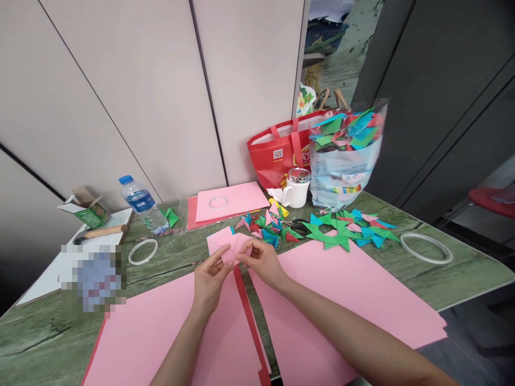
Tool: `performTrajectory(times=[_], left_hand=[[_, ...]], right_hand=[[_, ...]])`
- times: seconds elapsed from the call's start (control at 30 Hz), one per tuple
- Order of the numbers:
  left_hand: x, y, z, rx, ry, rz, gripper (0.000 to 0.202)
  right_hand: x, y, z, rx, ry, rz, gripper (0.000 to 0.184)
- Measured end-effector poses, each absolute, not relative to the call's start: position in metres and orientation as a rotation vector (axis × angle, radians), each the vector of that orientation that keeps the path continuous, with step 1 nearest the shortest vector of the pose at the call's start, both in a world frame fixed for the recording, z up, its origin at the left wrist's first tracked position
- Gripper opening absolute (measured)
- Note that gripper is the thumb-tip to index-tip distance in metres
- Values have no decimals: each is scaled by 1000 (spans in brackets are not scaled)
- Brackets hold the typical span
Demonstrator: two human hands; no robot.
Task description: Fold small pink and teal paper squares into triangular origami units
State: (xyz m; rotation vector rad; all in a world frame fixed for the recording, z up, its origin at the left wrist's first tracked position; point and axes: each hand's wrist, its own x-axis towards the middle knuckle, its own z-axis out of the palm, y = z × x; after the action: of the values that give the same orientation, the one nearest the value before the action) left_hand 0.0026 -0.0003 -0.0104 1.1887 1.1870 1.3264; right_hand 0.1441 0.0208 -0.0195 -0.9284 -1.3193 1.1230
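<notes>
Both hands meet over the middle of the green table point(169, 262). My left hand point(209, 279) and my right hand point(261, 262) pinch the same small pink paper piece point(235, 247), which is partly folded and held just above the table. A flat pink square point(219, 238) lies right behind it. Large pink sheets point(354, 300) lie under and beside my forearms, with a red strip point(247, 311) between them.
Folded paper triangles in green, blue, pink and red point(341, 228) lie behind the hands, with scissors point(295, 225). A white mug point(296, 188), a plastic bag of folded pieces point(346, 155), a red bag point(281, 155), a water bottle point(140, 203), tape rings point(142, 251) point(426, 247) and a small box point(86, 209) stand around.
</notes>
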Motion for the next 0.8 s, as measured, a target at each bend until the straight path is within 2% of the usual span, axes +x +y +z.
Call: performTrajectory(times=[0.37, 0.67, 0.8], left_hand=[[6, -2, 1, 1150, 931, 1233, 51], [0, 2, -14, 1277, 1165, 1291, 44], [1, 2, -15, 1276, 1202, 1299, 45]], right_hand=[[147, 24, -20, -972, -1347, 1077, 16], [144, 21, -20, -953, -1349, 1121, 16], [144, 22, -22, -944, -1390, 1024, 16]])
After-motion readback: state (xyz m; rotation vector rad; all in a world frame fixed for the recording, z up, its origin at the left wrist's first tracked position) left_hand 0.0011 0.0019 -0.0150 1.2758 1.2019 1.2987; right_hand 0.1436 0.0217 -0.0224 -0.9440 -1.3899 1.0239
